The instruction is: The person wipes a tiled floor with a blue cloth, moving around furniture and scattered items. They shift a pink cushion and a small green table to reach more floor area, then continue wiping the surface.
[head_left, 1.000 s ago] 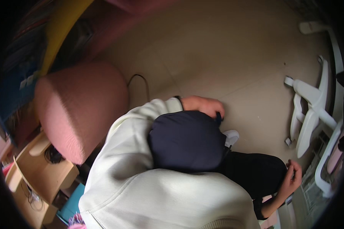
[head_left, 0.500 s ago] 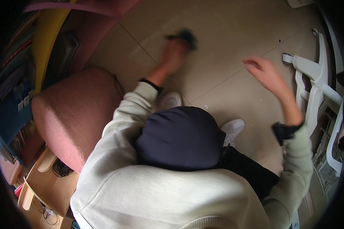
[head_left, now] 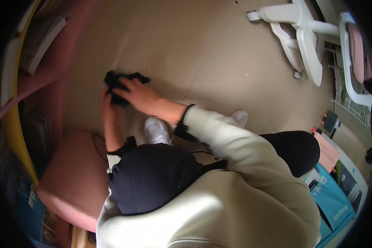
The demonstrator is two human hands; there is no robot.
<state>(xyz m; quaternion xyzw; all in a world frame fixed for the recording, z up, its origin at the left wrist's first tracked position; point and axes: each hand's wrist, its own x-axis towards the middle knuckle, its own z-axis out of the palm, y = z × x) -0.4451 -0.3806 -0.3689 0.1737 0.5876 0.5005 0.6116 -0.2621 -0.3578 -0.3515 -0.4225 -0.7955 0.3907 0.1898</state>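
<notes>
Above the floor at the left of centre, my left hand is closed on a dark, crumpled, cloth-like thing, whose exact kind is blurred. Reaching across from the right, my right hand has its fingers on the same dark cloth, with a loose end sticking out past them. Both wrists wear black bands. My hands are close together, a little beyond one of my white shoes.
A pink upholstered seat stands at my left beside a pink and yellow shelf with books. The white chair base is at the far right. Near my right knee are a blue fabric holder and a pink pad.
My view has turned to the right and my hands have come together at the left. The right hand, empty before, now touches the dark cloth that my left hand was carrying.
</notes>
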